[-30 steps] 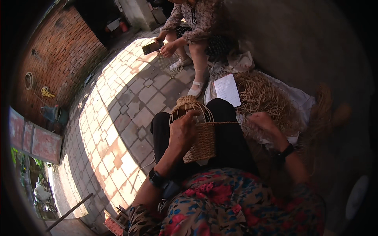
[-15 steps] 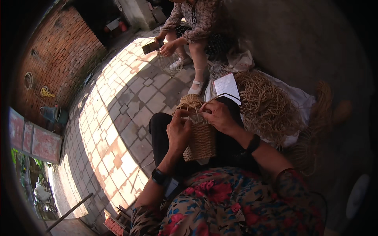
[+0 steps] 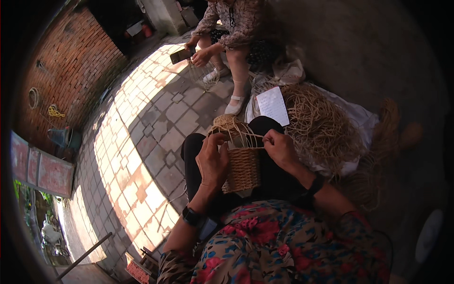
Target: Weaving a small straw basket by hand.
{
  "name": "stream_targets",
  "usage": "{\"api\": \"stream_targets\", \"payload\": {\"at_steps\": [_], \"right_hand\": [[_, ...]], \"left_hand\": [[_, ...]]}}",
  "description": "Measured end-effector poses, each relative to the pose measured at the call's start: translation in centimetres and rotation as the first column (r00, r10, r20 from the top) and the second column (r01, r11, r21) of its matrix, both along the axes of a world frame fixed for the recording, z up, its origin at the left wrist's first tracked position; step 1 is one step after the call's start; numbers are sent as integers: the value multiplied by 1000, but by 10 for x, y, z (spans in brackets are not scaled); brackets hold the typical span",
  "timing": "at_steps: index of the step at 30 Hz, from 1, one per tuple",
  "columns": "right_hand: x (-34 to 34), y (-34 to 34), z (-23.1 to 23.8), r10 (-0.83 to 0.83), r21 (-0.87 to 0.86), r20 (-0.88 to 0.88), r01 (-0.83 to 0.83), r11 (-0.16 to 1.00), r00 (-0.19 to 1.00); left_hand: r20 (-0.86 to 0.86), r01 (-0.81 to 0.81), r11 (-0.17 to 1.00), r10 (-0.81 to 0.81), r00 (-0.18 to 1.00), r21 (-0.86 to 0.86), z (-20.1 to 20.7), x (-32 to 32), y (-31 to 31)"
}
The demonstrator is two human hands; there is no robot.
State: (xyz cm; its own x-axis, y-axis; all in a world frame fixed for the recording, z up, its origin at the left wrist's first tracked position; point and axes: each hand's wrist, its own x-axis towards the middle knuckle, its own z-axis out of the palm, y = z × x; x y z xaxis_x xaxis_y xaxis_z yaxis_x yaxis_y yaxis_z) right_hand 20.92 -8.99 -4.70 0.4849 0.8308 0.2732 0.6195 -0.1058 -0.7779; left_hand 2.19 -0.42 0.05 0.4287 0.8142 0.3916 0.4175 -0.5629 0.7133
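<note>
On my lap stands a partly woven basket (image 3: 242,169) of tan twisted cord. Bare upright ribs rise above its woven lower wall, and a separate-looking band of weaving (image 3: 229,124) sits at the far end. My left hand (image 3: 212,161) is closed on the basket's left side, its fingers curled at the upper edge of the weave; the fingertips are partly hidden. To the right of the basket, my right hand (image 3: 282,147) pinches a cord strand (image 3: 255,148) stretched taut from the ribs.
A large heap of loose cord (image 3: 319,125) lies on a white sack (image 3: 366,125) at the right, beside a written sheet of paper (image 3: 273,107). Across from me a seated person (image 3: 236,23) holds a phone (image 3: 180,56) and a wire-like frame (image 3: 204,75). Paving stones (image 3: 165,128) cover the ground.
My right hand has moved right and slightly down, away from the ribs, drawing the strand out straight. The left hand stays at the basket's side, its fingers shifted slightly.
</note>
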Motion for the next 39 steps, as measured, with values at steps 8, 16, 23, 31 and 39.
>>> {"api": "stream_targets", "payload": {"at_steps": [8, 16, 23, 31, 39], "right_hand": [[41, 17, 5, 152, 2, -626, -194, 981, 765], [9, 56, 4, 247, 65, 205, -265, 962, 947], [-19, 62, 21, 169, 26, -74, -168, 986, 983], [-1, 13, 0, -22, 46, 203, 13, 999, 979], [43, 2, -2, 59, -66, -400, -93, 994, 915]], "left_hand": [[-285, 260, 965, -259, 923, -35, 1, 26, -1], [-121, 95, 972, -123, 985, -213, 7, 19, 2], [159, -29, 872, 122, 980, -488, -30, -11, 21], [54, -35, 931, 58, 997, -363, -13, -12, 14], [-245, 199, 978, -179, 953, 61, 17, 16, -8]]}}
